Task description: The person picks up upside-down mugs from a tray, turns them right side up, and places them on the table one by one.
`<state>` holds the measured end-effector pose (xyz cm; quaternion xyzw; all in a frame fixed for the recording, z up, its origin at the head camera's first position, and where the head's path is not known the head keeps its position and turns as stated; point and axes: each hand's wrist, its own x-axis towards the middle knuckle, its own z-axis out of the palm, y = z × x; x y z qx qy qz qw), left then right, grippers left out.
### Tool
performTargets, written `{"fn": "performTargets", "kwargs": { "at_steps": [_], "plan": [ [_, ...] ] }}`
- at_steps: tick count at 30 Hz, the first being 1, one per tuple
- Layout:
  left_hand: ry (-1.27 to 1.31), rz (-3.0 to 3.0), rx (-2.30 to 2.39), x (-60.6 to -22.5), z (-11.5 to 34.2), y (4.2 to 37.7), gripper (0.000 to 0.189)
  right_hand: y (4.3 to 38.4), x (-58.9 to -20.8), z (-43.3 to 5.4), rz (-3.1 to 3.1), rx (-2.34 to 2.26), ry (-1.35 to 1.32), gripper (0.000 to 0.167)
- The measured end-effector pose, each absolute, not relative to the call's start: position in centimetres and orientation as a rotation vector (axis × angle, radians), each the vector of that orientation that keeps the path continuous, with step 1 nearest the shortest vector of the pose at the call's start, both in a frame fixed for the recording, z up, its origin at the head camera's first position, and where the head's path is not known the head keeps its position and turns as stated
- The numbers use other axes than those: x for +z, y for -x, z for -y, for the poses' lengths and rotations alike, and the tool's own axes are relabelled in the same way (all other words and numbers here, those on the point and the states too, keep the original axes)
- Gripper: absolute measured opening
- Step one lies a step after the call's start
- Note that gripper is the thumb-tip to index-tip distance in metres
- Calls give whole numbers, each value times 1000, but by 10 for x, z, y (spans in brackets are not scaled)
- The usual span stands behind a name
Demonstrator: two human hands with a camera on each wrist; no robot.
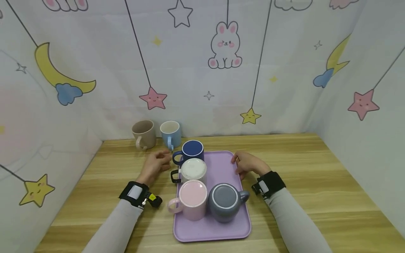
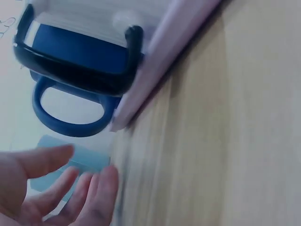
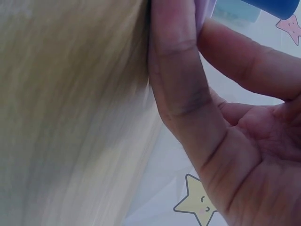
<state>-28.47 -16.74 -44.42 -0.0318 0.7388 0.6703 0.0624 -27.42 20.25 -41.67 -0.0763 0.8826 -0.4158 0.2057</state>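
Purple tray (image 1: 235, 214) with four mugs sits on table (image 1: 316, 182) between both hands: left hand (image 1: 156, 165) open, fingers loose beside dark blue mug (image 1: 192, 151) handle; right hand (image 1: 248, 164) open, fingertips touching tray's far right edge.

fingers (image 3: 181, 89) touching purple tray (image 3: 205, 12) edge

On the light wooden table (image 1: 316, 182) lies a flat purple plastic tray (image 1: 235, 225) carrying four ceramic mugs (image 1: 193, 172). Behind it, to the left, stand a beige ceramic mug (image 1: 143, 133) and a light blue ceramic mug (image 1: 171, 134), side by side.
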Motion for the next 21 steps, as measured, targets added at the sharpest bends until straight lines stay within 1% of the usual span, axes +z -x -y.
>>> {"fn": "performTargets", "kwargs": {
  "at_steps": [6, 12, 21],
  "plan": [
    [-85, -2267, 1798, -443, 169, 278, 48, 273, -416, -204, -2443, -1178, 210, 36],
    [-184, -2300, 1651, -440, 164, 272, 48, 273, -417, -204, -2439, -1194, 207, 36],
    [-200, -2272, 1615, -443, 152, 276, 43, 273, -418, -205, -2439, -1206, 204, 36]
  ]
}}
